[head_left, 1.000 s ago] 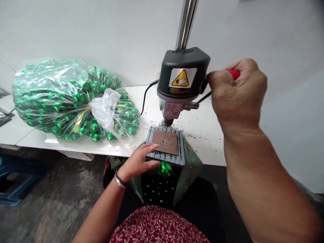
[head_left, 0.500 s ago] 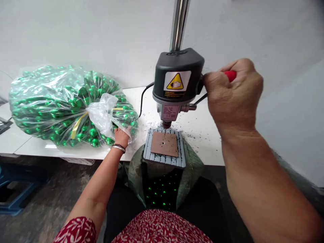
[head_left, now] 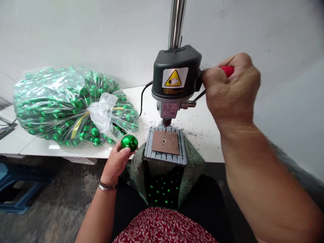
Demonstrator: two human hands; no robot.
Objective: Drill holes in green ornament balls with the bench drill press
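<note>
Between the thumb and fingers of my left hand [head_left: 117, 160] is a shiny green ball [head_left: 129, 143], held in front of the plastic bag and left of the drill press base. My right hand [head_left: 233, 89] is wrapped round the red-ended feed lever [head_left: 228, 71] of a small drill press [head_left: 177, 74]. Beneath its chuck [head_left: 166, 122] lies a square brown board [head_left: 165, 142] with a small hole, on the grooved grey base plate [head_left: 182, 157]. A knotted clear plastic bag [head_left: 102, 109] full of green balls lies on the table at left.
An open green woven sack [head_left: 193, 162] with more green balls stands below the base plate, between my legs. Dark shavings are scattered on the white table [head_left: 210, 141]. A black cable [head_left: 142, 96] runs behind the press. A blue stool [head_left: 22, 189] stands at lower left.
My left hand has come out of the plastic bag, back toward me, with a green ball in its fingers. My right hand has stayed on the lever.
</note>
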